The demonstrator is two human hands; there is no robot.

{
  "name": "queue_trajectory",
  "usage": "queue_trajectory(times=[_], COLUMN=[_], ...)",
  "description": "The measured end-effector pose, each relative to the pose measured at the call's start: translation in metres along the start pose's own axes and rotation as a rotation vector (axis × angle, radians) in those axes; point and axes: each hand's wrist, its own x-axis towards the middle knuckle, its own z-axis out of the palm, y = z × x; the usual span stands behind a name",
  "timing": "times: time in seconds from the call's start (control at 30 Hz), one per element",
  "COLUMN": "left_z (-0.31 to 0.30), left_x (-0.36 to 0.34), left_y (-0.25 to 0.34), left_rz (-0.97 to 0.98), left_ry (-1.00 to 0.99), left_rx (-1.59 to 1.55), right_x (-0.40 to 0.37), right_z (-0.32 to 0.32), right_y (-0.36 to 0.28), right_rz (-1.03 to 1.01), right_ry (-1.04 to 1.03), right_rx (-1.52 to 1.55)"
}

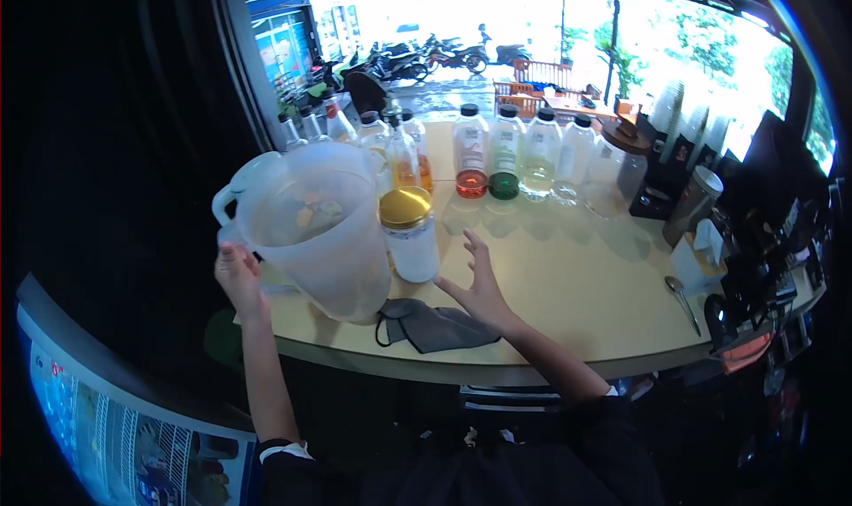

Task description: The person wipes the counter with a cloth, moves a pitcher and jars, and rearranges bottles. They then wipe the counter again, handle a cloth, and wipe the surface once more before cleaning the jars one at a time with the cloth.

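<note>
A large translucent plastic pitcher [328, 240] stands tilted at the left end of the counter, with something pale orange visible inside. My left hand [240, 275] has its fingers curled around the pitcher's handle at the left. Just right of the pitcher is a clear jar [414, 253] with a gold lid and white contents. My right hand [477, 284] is spread beside the jar, fingers apart and holding nothing. A grey cloth face mask [439, 327] lies near the counter's front edge, below the jar.
Several bottles with black caps, one with red liquid [471, 155], line the back of the counter [568, 284]. A wooden-lidded jar [614, 173], cup stacks, a tissue box [698, 262] and a spoon [683, 305] are at the right. A display fridge [115, 426] is lower left.
</note>
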Motion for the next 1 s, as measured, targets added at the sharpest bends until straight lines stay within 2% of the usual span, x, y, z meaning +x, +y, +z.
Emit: queue_trajectory(times=[0.13, 0.2, 0.3, 0.4, 0.47, 0.53, 0.63, 0.77, 0.97, 1.0], left_z=[0.03, 0.05, 0.089, 0.137, 0.172, 0.207, 0.256, 0.313, 0.376, 0.388], left_x=[-0.006, -0.015, -0.047, -0.087, -0.111, -0.133, -0.165, -0.207, -0.236, -0.238], left_y=[0.037, 0.038, 0.031, 0.021, 0.012, 0.007, -0.006, -0.012, -0.024, -0.028], left_rz=[-0.089, -0.142, -0.217, -0.28, -0.294, -0.301, -0.346, -0.409, -0.382, -0.386], left_ry=[-0.067, -0.113, -0.157, -0.224, -0.231, -0.343, -0.422, -0.441, -0.48, -0.491], left_rx=[-0.043, -0.059, -0.082, -0.124, -0.14, -0.236, -0.282, -0.319, -0.328, -0.333], right_x=[-0.011, -0.021, -0.044, -0.075, -0.086, -0.094, -0.102, -0.107, -0.13, -0.139], right_z=[-0.027, -0.046, -0.072, -0.091, -0.114, -0.138, -0.177, -0.226, -0.284, -0.295], right_y=[-0.019, -0.031, -0.047, -0.06, -0.048, -0.03, -0.015, 0.007, 0.031, 0.029], right_rz=[0.057, 0.066, 0.064, 0.008, 0.011, -0.052, 0.021, 0.109, 0.058, 0.045], right_ry=[-0.042, -0.055, -0.196, -0.075, -0.052, 0.05, 0.16, 0.213, 0.282, 0.296], right_rx=[0.194, 0.193, 0.284, 0.13, 0.043, -0.05, 0.006, -0.042, -0.161, -0.291])
